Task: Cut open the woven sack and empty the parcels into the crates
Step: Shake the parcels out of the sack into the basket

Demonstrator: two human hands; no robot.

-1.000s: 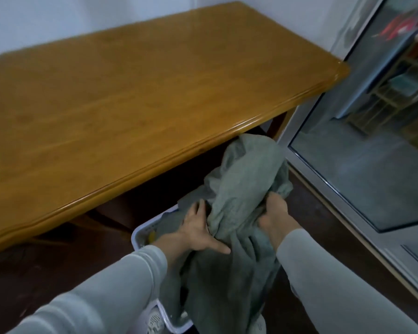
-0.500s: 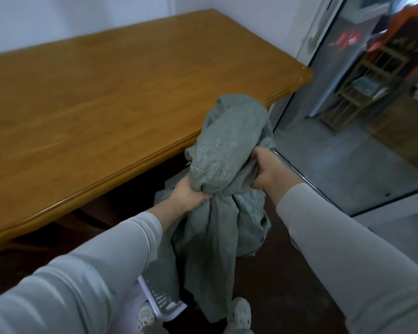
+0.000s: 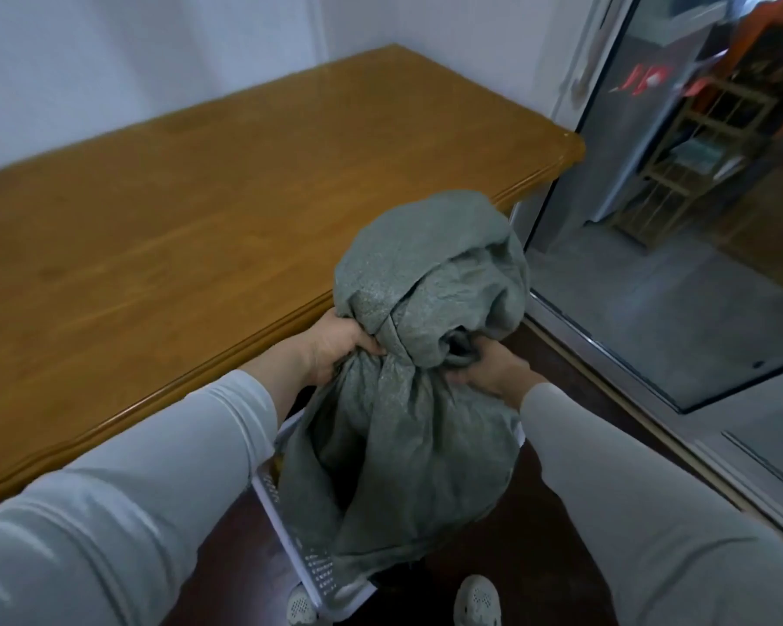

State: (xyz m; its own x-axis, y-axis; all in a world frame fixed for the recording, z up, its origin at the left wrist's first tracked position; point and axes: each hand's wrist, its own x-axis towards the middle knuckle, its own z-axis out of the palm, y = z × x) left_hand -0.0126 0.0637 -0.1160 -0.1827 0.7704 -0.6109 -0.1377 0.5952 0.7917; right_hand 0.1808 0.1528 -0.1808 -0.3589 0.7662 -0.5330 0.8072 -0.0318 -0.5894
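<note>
Grey-green woven sack (image 3: 426,318): bunched and held up above a white crate (image 3: 290,530) on the floor, beside the edge of the wooden surface (image 3: 200,228). Left hand (image 3: 335,345) is clenched on a gathered fold at the sack's left side; right hand (image 3: 489,368) grips its right side.

Long, close-fitting pale grey sleeves (image 3: 123,503) cover both arms to the wrists, smooth with faint creases. Both hands are bare. Light perforated clog-style shoes (image 3: 478,600) show on the feet.
</note>
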